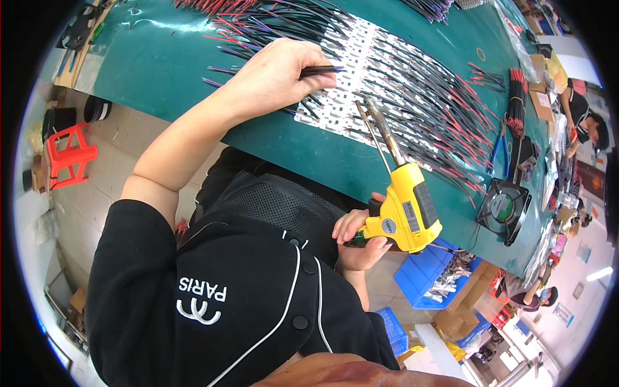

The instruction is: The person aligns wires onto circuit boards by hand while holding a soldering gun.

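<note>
My left hand (277, 77) reaches over the green table (161, 64) and pinches a black wire (322, 69) against a strip of small white circuit boards (351, 71). Rows of black and red wires (425, 97) run off those boards. My right hand (361, 242) grips a yellow soldering gun (406, 206) by its handle near the table's front edge. The gun's metal tip (374, 109) points up over the near end of the board strip.
A small black fan (506, 209) sits on the table at the right, with blue-handled pliers (498, 145) and a bundle of red-tipped wires (516, 97) beyond it. Blue bins (422, 277) stand below the table. A red stool (68, 155) is at left. Other people sit far right.
</note>
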The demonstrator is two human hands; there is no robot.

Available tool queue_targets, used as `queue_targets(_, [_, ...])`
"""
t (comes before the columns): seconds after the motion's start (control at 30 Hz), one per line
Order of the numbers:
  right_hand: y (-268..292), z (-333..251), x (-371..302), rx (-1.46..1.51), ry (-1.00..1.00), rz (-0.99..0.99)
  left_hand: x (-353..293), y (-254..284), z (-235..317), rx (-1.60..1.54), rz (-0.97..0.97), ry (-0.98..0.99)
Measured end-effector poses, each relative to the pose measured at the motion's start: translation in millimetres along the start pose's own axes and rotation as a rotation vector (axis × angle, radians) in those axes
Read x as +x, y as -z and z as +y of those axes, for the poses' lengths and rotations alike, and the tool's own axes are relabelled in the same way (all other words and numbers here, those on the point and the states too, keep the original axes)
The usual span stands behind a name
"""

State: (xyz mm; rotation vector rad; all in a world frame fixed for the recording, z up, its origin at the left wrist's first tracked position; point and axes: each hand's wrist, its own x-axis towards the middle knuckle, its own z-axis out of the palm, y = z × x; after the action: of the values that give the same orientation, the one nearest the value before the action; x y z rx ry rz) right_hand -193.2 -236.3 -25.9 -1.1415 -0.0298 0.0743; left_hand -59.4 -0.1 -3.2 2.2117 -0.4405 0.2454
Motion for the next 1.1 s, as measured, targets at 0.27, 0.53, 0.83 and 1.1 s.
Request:
queue_targets(0.27, [-2.8, 0.8, -2.1, -0.047, -0.037, -0.001, -4.0, -2.7, 0.9, 0.072, -0.041, 0.049])
queue_targets(0.53, [-5.8, 3.1, -8.8, -0.135, -0.081, 0.019, -2.3, -6.9, 3.9, 0.101, -0.07, 0.109])
queue_targets(0.83, [-5.7, 4.2, -6.3, -0.173, -0.083, 0.014, -3.0, -9.9, 4.5, 0.108, -0.072, 0.139])
queue_targets(1.1, [-7.9, 2.8, -6.7, -0.186, -0.104, 0.009, -3.5, -12.9, 7.7, 0.17, -0.019, 0.128])
